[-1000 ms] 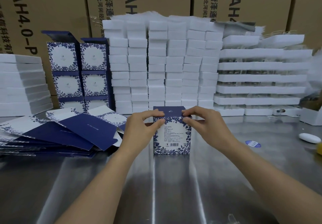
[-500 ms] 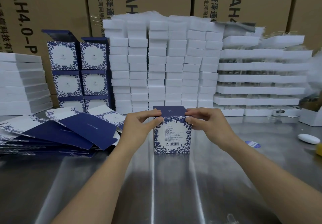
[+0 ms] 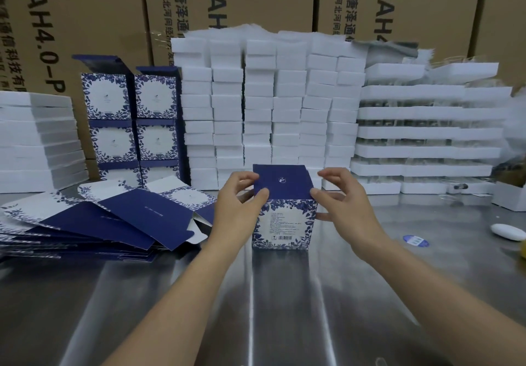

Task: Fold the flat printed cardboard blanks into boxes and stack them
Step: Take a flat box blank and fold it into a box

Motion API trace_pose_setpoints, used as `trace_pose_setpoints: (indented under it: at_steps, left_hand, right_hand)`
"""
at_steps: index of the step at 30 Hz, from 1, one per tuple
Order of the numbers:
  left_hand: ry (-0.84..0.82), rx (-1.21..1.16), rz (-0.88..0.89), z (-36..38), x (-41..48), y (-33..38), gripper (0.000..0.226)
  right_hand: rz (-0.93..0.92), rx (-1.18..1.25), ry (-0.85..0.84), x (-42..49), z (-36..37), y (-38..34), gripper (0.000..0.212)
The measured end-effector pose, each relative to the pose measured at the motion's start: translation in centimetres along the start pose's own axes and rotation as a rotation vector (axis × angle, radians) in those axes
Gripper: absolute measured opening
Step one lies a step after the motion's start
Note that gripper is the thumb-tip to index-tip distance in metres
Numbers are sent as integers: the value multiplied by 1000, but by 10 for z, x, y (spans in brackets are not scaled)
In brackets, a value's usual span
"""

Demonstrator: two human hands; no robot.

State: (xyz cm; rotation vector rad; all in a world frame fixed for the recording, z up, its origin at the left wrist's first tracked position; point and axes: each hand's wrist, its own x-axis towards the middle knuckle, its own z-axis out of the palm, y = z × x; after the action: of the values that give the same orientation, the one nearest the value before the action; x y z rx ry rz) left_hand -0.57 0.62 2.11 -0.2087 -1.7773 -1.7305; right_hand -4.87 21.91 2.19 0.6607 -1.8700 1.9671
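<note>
Cartons [image 3: 85, 9] fill the top of the frame, white foam stacks [image 3: 270, 103] below them. Steel table [image 3: 270, 308] lies bare in the lower half, giving room toward the viewer. Finished boxes [image 3: 131, 115] stand stacked at upper left; flat blanks [image 3: 108, 220] fan out at left. At centre the box [image 3: 284, 209] stands upright, navy lid nearly closed. Left hand [image 3: 236, 209] and right hand [image 3: 341, 206] flank it, fingers curled, thumbs pinching the lid's front edge, likely tucking it.
</note>
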Motion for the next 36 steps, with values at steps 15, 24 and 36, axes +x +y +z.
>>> trace_pose_setpoints:
  at_steps: [15, 24, 36]
  left_hand:
    - [-80, 635, 160, -3, -15, -16, 38]
    - [-128, 729, 273, 2, -19, -10, 34]
    - [-109, 719, 422, 3, -19, -7, 20]
  right_hand:
    - [-229, -607, -157, -16, 8, 25, 58]
    - [-240, -670, -159, -16, 9, 20, 35]
    - [-433, -719, -116, -20, 9, 8, 13]
